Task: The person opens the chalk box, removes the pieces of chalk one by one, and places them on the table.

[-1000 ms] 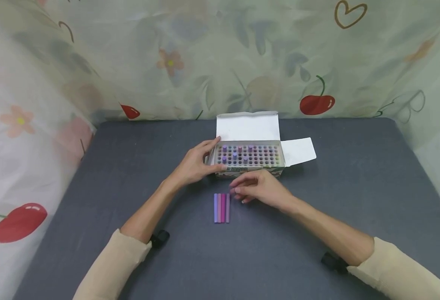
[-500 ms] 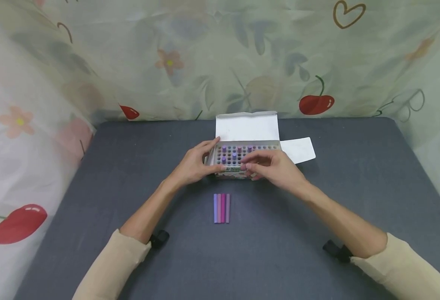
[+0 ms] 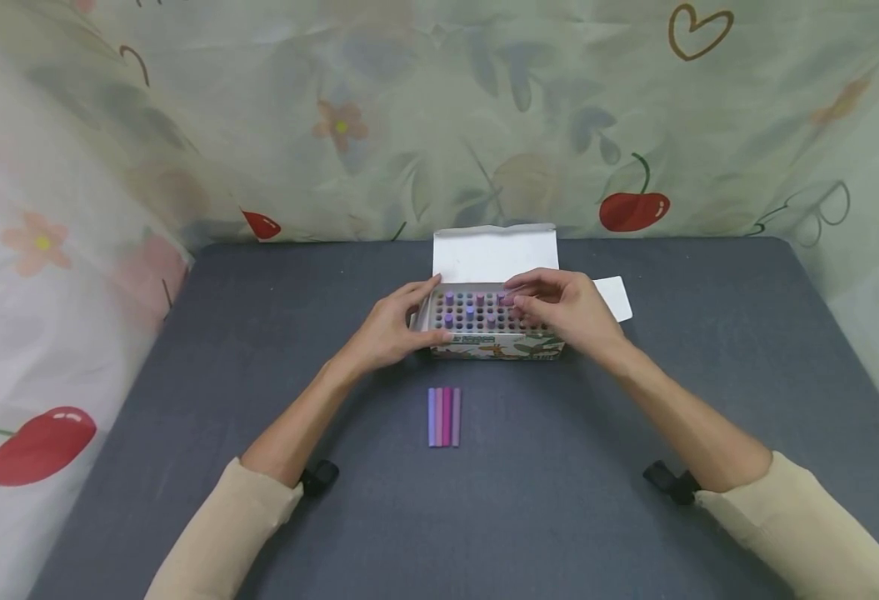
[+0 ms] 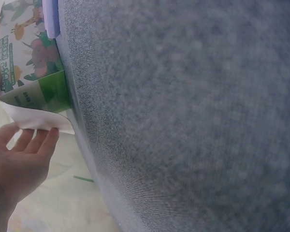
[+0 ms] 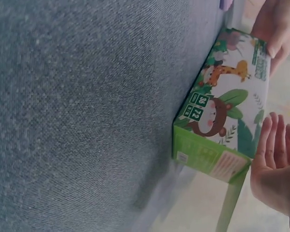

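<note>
A cardboard box (image 3: pixel 497 345) with cartoon animals on its front stands at the back, its lid up. My left hand (image 3: pixel 397 327) grips its left end, thumb at the front rim and fingers at the back and around the white side flap (image 4: pixel 36 117). Inside is a panel of small holes, with several purple and pink sticks, like chalk or crayons, poking up. Over the right half of the box is my right hand (image 3: pixel 570 308). Its thumb and index fingertips are right at a purple stick (image 3: pixel 500 298) in the back row; the other fingers lie loosely bent.
Several similar sticks (image 3: pixel 445 417), lavender to magenta, lie side by side on the dark grey table (image 3: pixel 334 533) in front of the box. The raised lid (image 3: pixel 495 254) and right flap (image 3: pixel 614 298) stick out. A patterned curtain (image 3: pixel 424 125) hangs behind the table.
My right hand has gone from beside the row of sticks on the table, up over the box's front edge and right to the back row. The left hand has stayed on the box.
</note>
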{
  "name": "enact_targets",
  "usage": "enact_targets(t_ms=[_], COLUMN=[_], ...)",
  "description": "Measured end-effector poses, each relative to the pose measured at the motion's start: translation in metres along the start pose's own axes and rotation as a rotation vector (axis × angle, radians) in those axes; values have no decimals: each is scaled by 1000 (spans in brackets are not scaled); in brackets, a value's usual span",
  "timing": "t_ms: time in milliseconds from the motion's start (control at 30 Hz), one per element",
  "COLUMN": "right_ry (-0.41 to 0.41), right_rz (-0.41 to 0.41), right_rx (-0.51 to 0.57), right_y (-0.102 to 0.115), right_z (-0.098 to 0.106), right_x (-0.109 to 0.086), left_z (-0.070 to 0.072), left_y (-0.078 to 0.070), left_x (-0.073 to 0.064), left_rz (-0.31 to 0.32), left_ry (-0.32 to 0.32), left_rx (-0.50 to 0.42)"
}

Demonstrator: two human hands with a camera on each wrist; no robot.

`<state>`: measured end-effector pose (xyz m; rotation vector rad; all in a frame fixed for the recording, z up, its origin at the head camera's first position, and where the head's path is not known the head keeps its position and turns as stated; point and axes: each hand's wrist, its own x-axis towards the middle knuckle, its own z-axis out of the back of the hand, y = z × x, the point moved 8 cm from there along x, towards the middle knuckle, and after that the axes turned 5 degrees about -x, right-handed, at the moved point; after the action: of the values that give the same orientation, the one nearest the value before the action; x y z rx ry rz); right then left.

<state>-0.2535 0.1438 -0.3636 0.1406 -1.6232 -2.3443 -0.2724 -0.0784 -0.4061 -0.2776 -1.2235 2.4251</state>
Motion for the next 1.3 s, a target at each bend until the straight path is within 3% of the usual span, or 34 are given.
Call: enact_targets(t_ms=[200,467,700,1167,1300], right_ry=[-51,-84,-62,-30,-50], right_rz=[-49,-97,-139,-343,-329], right_rx=[-3,-198,-261,-76,-169], right_y=[-9,-14,-15,-24,-25], right_z=[5,5,-1,-13,-15], right_x=[4,11,16,22,21], left_z=[0,0,0,0,0], left_y=[0,-1,0,0,1], left_x=[0,-1,-1,0,0], left_rz=[2,0,-1,-4,-5], left_ry=[0,0,-5,-8,-6], left_rx=[14,22,23,6,5])
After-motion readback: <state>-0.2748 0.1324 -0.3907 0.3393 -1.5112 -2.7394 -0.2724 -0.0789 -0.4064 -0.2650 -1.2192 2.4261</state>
